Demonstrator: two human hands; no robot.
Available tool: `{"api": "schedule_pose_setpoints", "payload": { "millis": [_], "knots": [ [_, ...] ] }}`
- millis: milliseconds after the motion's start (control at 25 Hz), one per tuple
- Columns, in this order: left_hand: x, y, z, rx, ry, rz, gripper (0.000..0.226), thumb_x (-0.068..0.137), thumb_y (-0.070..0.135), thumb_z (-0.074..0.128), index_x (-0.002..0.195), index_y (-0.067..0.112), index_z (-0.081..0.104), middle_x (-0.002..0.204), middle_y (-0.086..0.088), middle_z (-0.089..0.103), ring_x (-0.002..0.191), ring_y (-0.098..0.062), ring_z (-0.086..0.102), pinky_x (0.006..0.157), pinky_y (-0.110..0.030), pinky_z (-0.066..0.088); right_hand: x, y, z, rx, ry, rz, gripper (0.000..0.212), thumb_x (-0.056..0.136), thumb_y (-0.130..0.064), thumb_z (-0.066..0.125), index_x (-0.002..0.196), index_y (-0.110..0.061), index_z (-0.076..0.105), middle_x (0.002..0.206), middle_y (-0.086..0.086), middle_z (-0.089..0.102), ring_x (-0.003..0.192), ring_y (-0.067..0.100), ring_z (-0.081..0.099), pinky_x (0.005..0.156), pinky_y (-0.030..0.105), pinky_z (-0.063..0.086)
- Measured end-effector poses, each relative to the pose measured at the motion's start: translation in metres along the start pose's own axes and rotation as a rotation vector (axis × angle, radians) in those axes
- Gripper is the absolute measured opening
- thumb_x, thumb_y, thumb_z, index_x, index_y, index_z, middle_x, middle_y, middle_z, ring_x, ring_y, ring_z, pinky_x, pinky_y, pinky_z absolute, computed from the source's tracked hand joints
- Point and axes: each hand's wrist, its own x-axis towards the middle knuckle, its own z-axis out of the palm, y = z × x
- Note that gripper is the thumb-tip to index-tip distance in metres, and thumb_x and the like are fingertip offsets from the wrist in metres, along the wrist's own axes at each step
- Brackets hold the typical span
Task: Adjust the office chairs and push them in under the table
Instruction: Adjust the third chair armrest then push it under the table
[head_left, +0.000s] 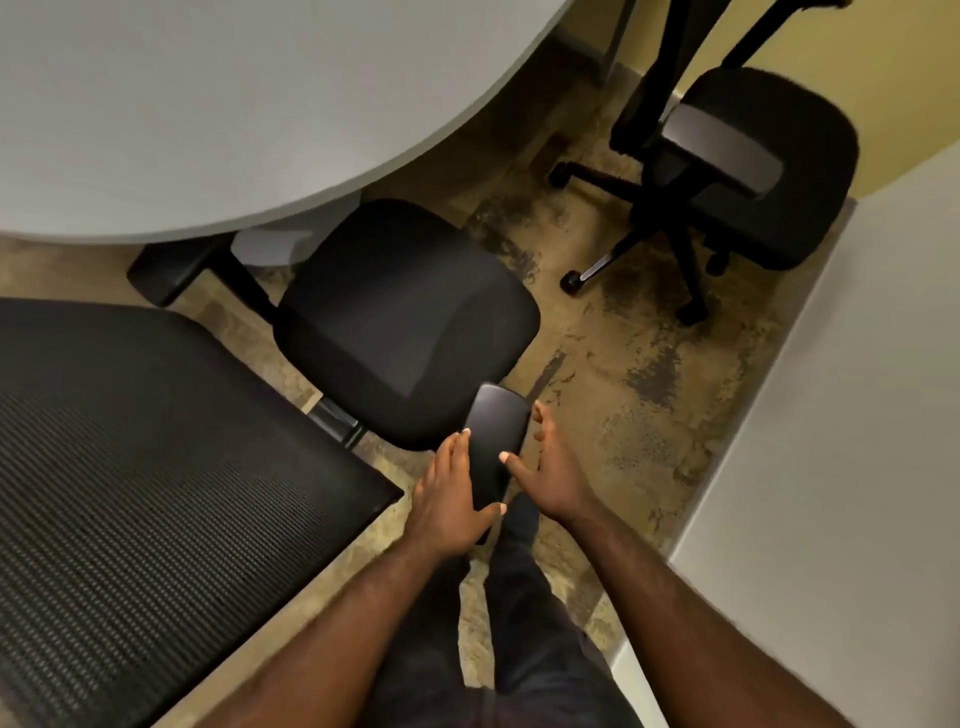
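Desk: a large pale grey desk (218, 104) with a rounded edge was seen at the upper left.
Near chair: a black office chair (405, 322) was placed beside the desk edge, its padded seat partly under the desk rim; the seat cloth was smooth and dark.
Backrest: the black mesh back (130, 478) of this chair was seen at the lower left, with a fine ribbed weave.
Armrest: a glossy black armrest pad (493, 436), long and rounded, was found at the near right corner of the seat.
Left hand: the left hand (457, 493) was laid on the armrest pad, its fingers (460, 441) straight along the left side and the thumb touching the near end.
Right hand: the right hand (550, 467) was kept on the right side of the pad, fingers relaxed and spread; only the thumb tip was touching the pad.
Far chair: a second black chair (743, 171) with a wheeled star base was standing well apart, near the yellow wall (883, 67).
Floor: the worn, stained floor (623, 364) was seen between both chairs.
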Motion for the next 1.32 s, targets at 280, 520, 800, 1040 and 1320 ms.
{"api": "schedule_pose_setpoints", "payload": {
  "millis": [280,520,800,1040,1320],
  "knots": [
    [0.011,0.006,0.031,-0.103,0.077,-0.203,0.135,0.062,0.045,0.087,0.153,0.021,-0.010,0.162,-0.002,0.005,0.148,-0.024,0.012,0.116,-0.046,0.025,0.043,0.015,0.013,0.345,-0.087,0.122,0.065,0.079,-0.033,0.081,0.132,-0.018,0.046,0.124,-0.004,0.059,0.110,0.012,0.059,0.083,0.020,0.051],
    [0.018,-0.002,0.038,-0.062,0.100,-0.226,0.141,0.049,0.034,0.090,0.150,0.032,-0.008,0.159,0.001,0.014,0.143,-0.024,0.021,0.111,-0.046,0.033,0.068,0.009,0.034,0.796,-0.039,0.409,0.062,0.056,-0.048,0.090,0.106,-0.022,0.066,0.109,0.002,0.072,0.092,0.012,0.070,0.078,0.035,0.059],
    [0.020,-0.001,0.039,-0.036,0.108,-0.197,0.136,0.052,0.037,0.087,0.149,0.031,-0.007,0.158,-0.001,0.015,0.141,-0.024,0.021,0.111,-0.047,0.032,0.070,-0.023,0.051,0.700,0.334,0.584,0.096,0.023,-0.077,0.084,0.103,-0.027,0.064,0.095,-0.014,0.067,0.084,0.007,0.064,0.065,0.025,0.053],
    [0.027,-0.003,0.033,-0.035,0.073,-0.109,0.131,0.055,0.045,0.083,0.151,0.026,-0.004,0.159,-0.001,0.016,0.143,-0.022,0.021,0.111,-0.044,0.033,0.074,-0.026,0.051,0.646,0.410,0.650,0.101,0.026,-0.075,0.083,0.111,-0.025,0.059,0.101,-0.009,0.066,0.088,0.015,0.064,0.072,0.031,0.057],
    [0.028,-0.006,0.032,-0.042,0.069,-0.099,0.134,0.052,0.038,0.086,0.150,0.031,-0.005,0.157,-0.001,0.019,0.141,-0.022,0.024,0.109,-0.047,0.037,0.071,-0.003,0.049,0.734,0.235,0.668,0.110,0.033,-0.077,0.083,0.119,-0.011,0.061,0.110,0.003,0.068,0.092,0.020,0.066,0.082,0.041,0.059]
  ]
}}
